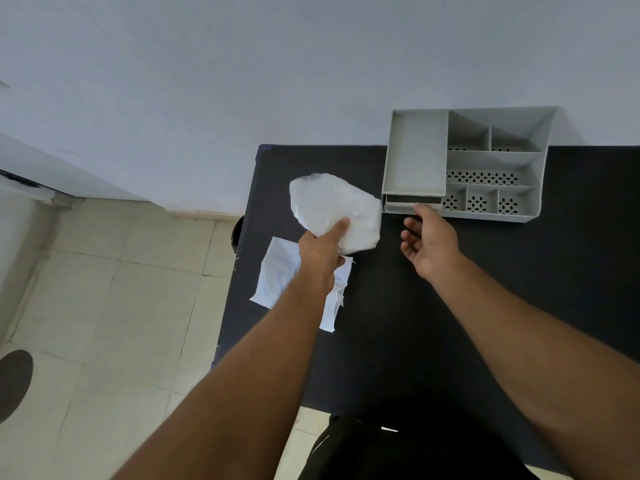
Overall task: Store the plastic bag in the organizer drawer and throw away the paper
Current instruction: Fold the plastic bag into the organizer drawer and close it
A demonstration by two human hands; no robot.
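Observation:
My left hand [320, 247] grips a crumpled translucent white plastic bag [329, 202] and holds it above the black table [450, 306]. Under that hand a white sheet of paper [277, 271] with faint blue marks lies flat near the table's left edge. A grey organizer [485, 161] stands at the table's far side against the wall. Its drawer [412, 200] sits at the bottom left and shows a narrow dark gap. My right hand [429, 240] is open, fingers apart, with the fingertips touching the drawer's front edge.
The organizer has a flat tray on top of the drawer and several perforated compartments on its right. A white wall rises behind the table. Pale tiled floor lies to the left, with a dark round shape [14, 382] at the far left.

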